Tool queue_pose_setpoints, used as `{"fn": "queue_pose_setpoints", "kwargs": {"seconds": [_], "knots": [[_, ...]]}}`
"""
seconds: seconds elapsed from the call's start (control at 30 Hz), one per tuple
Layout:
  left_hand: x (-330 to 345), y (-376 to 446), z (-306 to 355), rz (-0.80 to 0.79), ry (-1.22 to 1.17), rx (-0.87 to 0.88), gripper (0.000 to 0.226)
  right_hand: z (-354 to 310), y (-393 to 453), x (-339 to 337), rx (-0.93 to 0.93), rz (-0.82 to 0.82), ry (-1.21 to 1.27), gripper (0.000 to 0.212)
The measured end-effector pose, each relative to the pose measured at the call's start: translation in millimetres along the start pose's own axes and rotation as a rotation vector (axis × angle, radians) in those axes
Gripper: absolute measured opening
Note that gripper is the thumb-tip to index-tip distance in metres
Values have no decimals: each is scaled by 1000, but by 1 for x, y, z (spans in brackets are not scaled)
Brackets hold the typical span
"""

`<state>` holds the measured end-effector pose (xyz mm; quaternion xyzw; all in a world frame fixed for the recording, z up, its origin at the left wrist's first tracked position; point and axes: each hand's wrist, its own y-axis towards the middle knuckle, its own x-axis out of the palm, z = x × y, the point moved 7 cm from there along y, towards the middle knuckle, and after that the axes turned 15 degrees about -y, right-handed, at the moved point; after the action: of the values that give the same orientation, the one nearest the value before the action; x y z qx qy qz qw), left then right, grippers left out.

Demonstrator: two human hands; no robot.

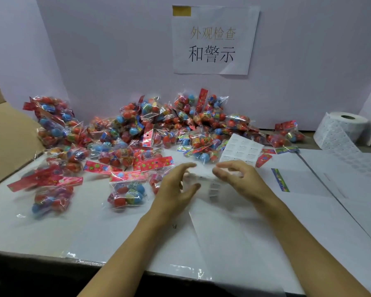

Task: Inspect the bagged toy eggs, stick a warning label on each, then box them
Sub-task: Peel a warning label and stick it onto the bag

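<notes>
Both hands met over a blurred strip of labels; the left hand and right hand had curled fingers, but their grip could not be told. Bagged toy eggs lay just left of the fingers, with more heaped beyond.

Both hands are hovering over the middle of the white worktop, the left hand and right hand facing each other with fingers loosely curled around a blurred strip of labels; whether either is pinching it is unclear. Bagged toy eggs are lying heaped along the far edge, one bag near the left hand. A label roll is sitting at the far right corner, a cardboard box at the left edge.
</notes>
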<state>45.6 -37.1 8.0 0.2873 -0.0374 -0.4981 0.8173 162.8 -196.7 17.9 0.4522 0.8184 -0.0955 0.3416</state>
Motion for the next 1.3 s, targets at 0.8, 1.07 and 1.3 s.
{"fn": "queue_pose_setpoints", "kwargs": {"seconds": [0.8,1.07,1.3], "knots": [[14,-5,-17,-15,-893,-508,68,-44,-27,-14,-480,478,-292,17],[17,-5,-16,-80,-855,-514,124,-38,-23,-8,-411,325,-312,10],[14,-6,-25,-23,-827,-531,124,-39,-23,-4,-402,279,-355,19]]}}
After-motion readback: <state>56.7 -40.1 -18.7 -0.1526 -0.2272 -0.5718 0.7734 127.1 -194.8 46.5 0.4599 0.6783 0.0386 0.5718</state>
